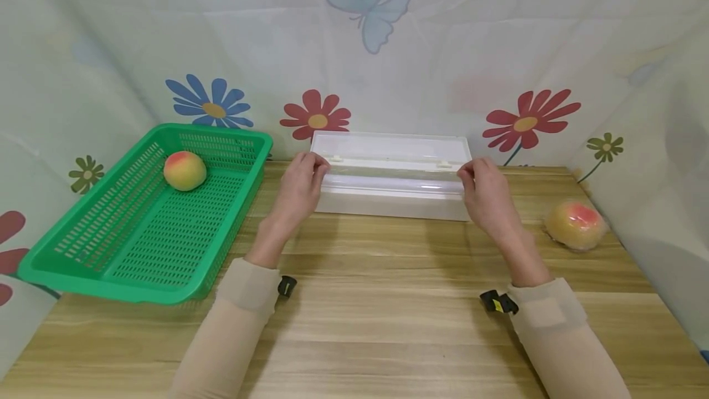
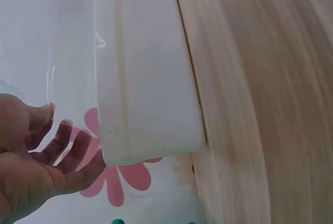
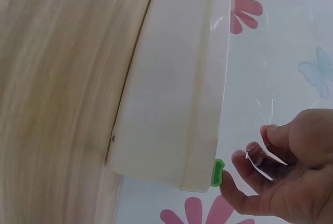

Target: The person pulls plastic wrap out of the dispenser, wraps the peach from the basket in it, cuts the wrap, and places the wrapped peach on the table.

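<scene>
A white cling film dispenser [image 1: 388,205] with its lid [image 1: 390,143] raised stands at the table's back edge, and a roll of film shows inside. At its left end my left hand [image 1: 301,186] pinches one side of the clear cling film [image 2: 50,81] between thumb and fingers. My right hand [image 1: 490,196] pinches the other side at the right end. Between the hands the film stretches along the box, hard to see. In the right wrist view, a small green piece [image 3: 217,173] sticks out from the box's end, close beside a fingertip of that hand.
On the left is a green plastic basket [image 1: 221,263] with a peach [image 1: 185,171] in it. A peach wrapped in film [image 1: 576,225] lies at the right on the wooden table [image 1: 376,313]. A flowered cloth [image 1: 443,66] hangs behind.
</scene>
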The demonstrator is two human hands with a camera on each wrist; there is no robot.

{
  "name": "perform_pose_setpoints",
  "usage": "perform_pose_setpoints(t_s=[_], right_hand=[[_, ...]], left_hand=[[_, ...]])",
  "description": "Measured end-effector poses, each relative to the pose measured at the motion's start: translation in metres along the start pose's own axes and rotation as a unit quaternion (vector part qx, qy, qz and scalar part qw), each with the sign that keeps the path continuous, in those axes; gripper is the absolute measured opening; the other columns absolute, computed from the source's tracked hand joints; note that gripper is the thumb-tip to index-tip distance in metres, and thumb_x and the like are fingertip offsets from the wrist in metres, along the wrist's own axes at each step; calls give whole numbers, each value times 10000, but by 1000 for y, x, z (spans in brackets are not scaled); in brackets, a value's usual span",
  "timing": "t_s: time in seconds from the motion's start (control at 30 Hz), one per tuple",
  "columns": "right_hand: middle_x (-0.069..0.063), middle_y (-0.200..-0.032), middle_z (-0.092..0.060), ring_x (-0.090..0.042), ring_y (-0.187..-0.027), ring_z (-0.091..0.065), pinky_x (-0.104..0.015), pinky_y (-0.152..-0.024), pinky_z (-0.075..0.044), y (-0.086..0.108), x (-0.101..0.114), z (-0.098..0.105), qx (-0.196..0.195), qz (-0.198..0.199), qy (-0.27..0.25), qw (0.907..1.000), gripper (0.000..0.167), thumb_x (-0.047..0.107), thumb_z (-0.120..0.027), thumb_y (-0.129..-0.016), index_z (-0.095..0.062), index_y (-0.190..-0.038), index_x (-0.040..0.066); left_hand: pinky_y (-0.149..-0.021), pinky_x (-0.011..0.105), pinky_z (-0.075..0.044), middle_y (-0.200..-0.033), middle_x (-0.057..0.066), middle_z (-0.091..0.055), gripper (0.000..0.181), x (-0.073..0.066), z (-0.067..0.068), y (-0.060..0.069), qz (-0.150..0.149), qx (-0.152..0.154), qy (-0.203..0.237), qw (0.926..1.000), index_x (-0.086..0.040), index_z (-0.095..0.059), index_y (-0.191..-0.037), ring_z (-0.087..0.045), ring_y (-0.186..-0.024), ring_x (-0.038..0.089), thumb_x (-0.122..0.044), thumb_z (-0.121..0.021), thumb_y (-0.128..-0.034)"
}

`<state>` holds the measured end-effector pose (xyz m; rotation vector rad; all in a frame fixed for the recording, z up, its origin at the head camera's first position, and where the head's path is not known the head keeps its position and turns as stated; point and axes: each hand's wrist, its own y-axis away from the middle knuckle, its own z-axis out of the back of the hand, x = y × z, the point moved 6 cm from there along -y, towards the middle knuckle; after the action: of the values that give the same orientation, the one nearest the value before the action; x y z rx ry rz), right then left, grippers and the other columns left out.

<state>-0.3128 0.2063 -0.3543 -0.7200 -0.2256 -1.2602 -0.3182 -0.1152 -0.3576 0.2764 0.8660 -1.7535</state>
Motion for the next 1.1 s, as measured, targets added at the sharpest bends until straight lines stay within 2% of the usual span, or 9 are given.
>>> perform_pose_setpoints(t_s=[0.1,0.2,0.4,0.53,0.63,0.73,0.87,0.97,1.1], right_hand=[[-241,-1097,-515,-372,-931,-491,-498,-831,-473,1,1,2,-41,-31,-68,10000,218,80,-472,-1090,-527,-1180,-110],[-243,-1070,-553,-370,-910,-517,-495,-819,-478,1,2,2,-222,133,-106,9996,192,63,-484,-1083,-537,-1169,-101],[-237,-973,-656,-379,-857,-565,-472,-772,-461,1,6,4,-940,763,-87,9926,114,7,-570,-1034,-627,-1073,-84],[-201,-896,-680,-342,-756,-559,-406,-678,-429,3,7,6,-1242,916,41,9880,89,-1,-604,-1015,-664,-1042,-61],[-183,-878,-699,-289,-672,-558,-337,-615,-412,3,6,6,-1262,948,55,9875,103,1,-612,-1012,-673,-1080,-46],[-176,-889,-714,-267,-682,-599,-313,-617,-438,3,6,6,-1225,1084,18,9865,140,-9,-614,-1007,-676,-1129,-43],[-169,-886,-705,-276,-748,-627,-392,-683,-510,3,6,6,-1102,1285,-55,9856,144,-22,-605,-992,-697,-1097,-58],[-169,-899,-694,-298,-787,-629,-460,-735,-526,4,4,7,-958,1285,-99,9870,161,3,-598,-955,-710,-1050,-64],[-195,-914,-686,-340,-800,-633,-470,-736,-517,6,4,8,-764,1288,41,9887,177,-3,-640,-889,-705,-1037,-74]], left_hand=[[-898,385,-512,-1076,157,-556,170,-2,2,0,-89,29,65,9999,37,-584,-1147,-529,-973,296,-108,-542,-1067],[-890,401,-507,-1057,167,-557,145,-4,4,0,-232,42,173,9996,43,-572,-1134,-530,-966,309,-82,-537,-1068],[-908,412,-508,-1037,160,-589,128,-4,4,0,-286,124,376,9988,30,-576,-1134,-550,-964,307,-71,-532,-1069],[-907,407,-511,-1025,149,-615,129,-4,3,0,-291,175,411,9986,20,-588,-1138,-562,-954,299,-75,-531,-1071],[-900,406,-513,-1007,145,-623,116,-4,3,-1,-347,178,316,9987,13,-599,-1119,-568,-940,298,-73,-541,-1066],[-894,399,-519,-1000,136,-633,110,-4,1,0,-386,209,252,9987,5,-611,-1106,-573,-933,291,-78,-554,-1061],[-916,395,-523,-1036,128,-659,141,-3,0,1,-410,349,289,9981,-6,-632,-1113,-597,-973,280,-121,-569,-1063],[-935,401,-523,-1079,121,-673,191,-1,-2,2,-385,579,251,9973,-14,-649,-1143,-612,-1025,273,-176,-626,-1043],[-957,400,-520,-1124,127,-673,250,1,-4,3,-315,886,32,9956,-7,-665,-1187,-612,-1064,279,-143,-717,-983]])
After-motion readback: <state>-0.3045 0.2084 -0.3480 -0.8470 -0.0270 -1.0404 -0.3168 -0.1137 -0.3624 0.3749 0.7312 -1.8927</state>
